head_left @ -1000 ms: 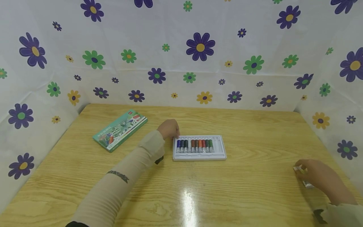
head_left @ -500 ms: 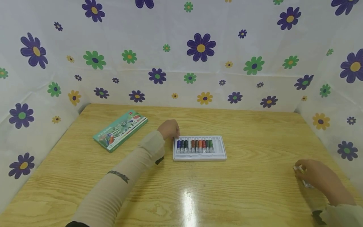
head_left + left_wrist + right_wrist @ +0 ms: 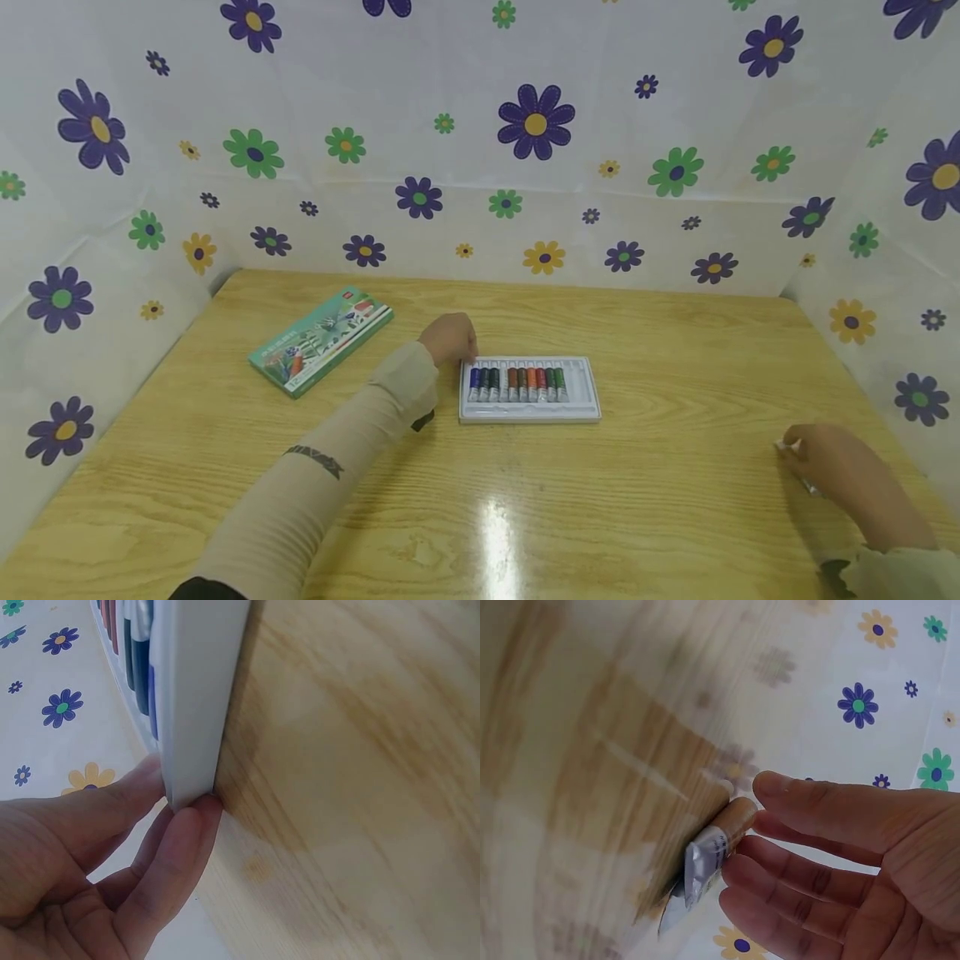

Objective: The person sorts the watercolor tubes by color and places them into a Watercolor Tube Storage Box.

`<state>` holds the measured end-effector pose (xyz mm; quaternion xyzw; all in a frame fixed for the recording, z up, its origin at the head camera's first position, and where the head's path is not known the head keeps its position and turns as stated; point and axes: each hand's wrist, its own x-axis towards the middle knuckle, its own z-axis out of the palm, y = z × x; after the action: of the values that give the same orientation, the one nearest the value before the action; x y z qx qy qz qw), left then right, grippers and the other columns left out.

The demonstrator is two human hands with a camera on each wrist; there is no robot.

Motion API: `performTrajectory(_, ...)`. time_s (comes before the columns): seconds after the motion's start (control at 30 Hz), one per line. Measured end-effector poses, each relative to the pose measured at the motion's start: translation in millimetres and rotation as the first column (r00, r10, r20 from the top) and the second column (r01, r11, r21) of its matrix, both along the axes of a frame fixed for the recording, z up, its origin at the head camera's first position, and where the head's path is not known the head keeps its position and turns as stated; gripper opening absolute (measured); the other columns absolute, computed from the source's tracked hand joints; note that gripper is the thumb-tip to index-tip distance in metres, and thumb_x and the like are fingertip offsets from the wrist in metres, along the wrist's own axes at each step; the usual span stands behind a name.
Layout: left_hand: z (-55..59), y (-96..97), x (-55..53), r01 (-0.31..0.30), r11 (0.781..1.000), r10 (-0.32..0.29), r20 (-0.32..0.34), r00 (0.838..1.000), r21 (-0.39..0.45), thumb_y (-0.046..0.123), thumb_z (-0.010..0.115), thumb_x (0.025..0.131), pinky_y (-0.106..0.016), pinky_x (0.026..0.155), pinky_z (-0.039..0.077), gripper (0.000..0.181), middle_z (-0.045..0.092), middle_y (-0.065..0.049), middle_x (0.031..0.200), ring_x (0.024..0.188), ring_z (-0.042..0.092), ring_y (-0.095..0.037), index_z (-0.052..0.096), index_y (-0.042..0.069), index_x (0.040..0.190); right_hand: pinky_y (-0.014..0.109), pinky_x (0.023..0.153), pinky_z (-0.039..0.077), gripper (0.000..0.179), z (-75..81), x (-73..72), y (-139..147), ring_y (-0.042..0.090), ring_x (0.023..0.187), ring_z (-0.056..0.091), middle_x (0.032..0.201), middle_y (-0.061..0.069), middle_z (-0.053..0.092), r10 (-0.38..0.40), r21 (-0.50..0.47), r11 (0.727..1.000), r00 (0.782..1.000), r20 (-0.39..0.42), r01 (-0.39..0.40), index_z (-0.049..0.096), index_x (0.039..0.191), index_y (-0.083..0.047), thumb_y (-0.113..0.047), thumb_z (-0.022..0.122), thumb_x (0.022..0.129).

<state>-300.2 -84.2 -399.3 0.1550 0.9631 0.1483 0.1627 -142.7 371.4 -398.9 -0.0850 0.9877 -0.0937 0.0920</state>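
A white tray (image 3: pixel 525 412) holding several paint tubes (image 3: pixel 523 385) in a row lies mid-table; bare slots show at its right end. My left hand (image 3: pixel 447 337) pinches the tray's far left corner, thumb on the rim and fingers against the white side wall (image 3: pixel 199 697) in the left wrist view. Far right, my right hand (image 3: pixel 840 467) curls over two loose tubes. In the right wrist view, its thumb and fingers pinch a paint tube (image 3: pixel 718 844) with an ochre band and silver crimped end. A second tube (image 3: pixel 673 909) lies behind it, mostly hidden.
A green illustrated paint box (image 3: pixel 321 342) lies slanted at the back left. White flowered cloth (image 3: pixel 345 75) walls off the back and both sides of the wooden table (image 3: pixel 637 500).
My right hand has closed in over the loose tubes, covering more of them in the head view. The left hand and tray stay in place; the head view has shifted slightly.
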Motion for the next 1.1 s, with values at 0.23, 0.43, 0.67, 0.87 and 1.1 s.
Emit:
performTrajectory(0.23, 2.5, 1.7, -0.4, -0.003, 1.000, 0.003, 0.001, 1.000, -0.017, 0.008, 0.072, 0.080, -0.019, 0.059, 0.043, 0.005, 0.073, -0.008, 0.082, 0.054, 0.053, -0.007, 0.074, 0.004, 0.082, 0.030, 0.051, 0.043, 0.019, -4.0, 3.7, -4.6, 0.011, 0.048, 0.050, 0.059, 0.001, 0.058, -0.013, -0.039, 0.999, 1.000, 0.016, 0.014, 0.061, 0.096, 0.012, -0.003, 0.060, 0.084)
performTrajectory(0.43, 3.0, 2.1, -0.8, -0.001, 1.000, 0.001, -0.001, 1.000, -0.024, 0.008, 0.071, 0.080, -0.019, 0.059, 0.042, 0.006, 0.073, -0.008, 0.084, 0.055, 0.053, -0.007, 0.074, 0.004, 0.082, 0.031, 0.053, 0.044, 0.020, -4.4, 1.5, -3.6, 0.012, 0.056, 0.051, 0.067, 0.004, 0.060, -0.016, -0.004, 1.000, 0.999, 0.036, 0.016, 0.062, 0.095, 0.011, -0.004, 0.063, 0.082)
performTrajectory(0.67, 3.0, 2.0, 0.8, -0.008, 1.000, 0.008, 0.001, 1.000, -0.006, 0.007, 0.071, 0.080, -0.018, 0.057, 0.041, 0.005, 0.073, -0.009, 0.083, 0.055, 0.052, -0.007, 0.073, 0.003, 0.081, 0.045, 0.063, 0.051, 0.017, -4.6, 1.2, -1.7, 0.026, 0.068, 0.062, 0.076, 0.016, 0.067, -0.020, 0.034, 0.999, 0.999, 0.032, 0.019, 0.064, 0.091, 0.008, -0.007, 0.064, 0.082)
performTrajectory(0.87, 2.4, 1.8, 1.1, -0.005, 1.000, 0.005, 0.001, 1.000, -0.010, 0.008, 0.071, 0.080, -0.018, 0.057, 0.041, 0.006, 0.073, -0.008, 0.083, 0.055, 0.052, -0.007, 0.073, 0.003, 0.081, 0.045, 0.063, 0.051, 0.018, -6.1, 3.5, -3.1, 0.029, 0.069, 0.063, 0.079, 0.019, 0.068, -0.021, 0.033, 0.999, 0.999, 0.034, 0.020, 0.064, 0.091, 0.006, -0.010, 0.064, 0.084)
performTrajectory(1.1, 1.1, 1.2, -0.4, -0.008, 1.000, 0.008, 0.006, 1.000, -0.011, 0.010, 0.072, 0.080, -0.018, 0.056, 0.041, 0.007, 0.073, -0.009, 0.083, 0.055, 0.052, -0.007, 0.074, 0.003, 0.082, 0.047, 0.063, 0.050, 0.015, -5.7, 5.3, -6.6, 0.029, 0.070, 0.064, 0.078, 0.017, 0.069, -0.017, 0.029, 0.999, 1.000, -0.009, 0.018, 0.066, 0.087, 0.001, -0.013, 0.063, 0.086)
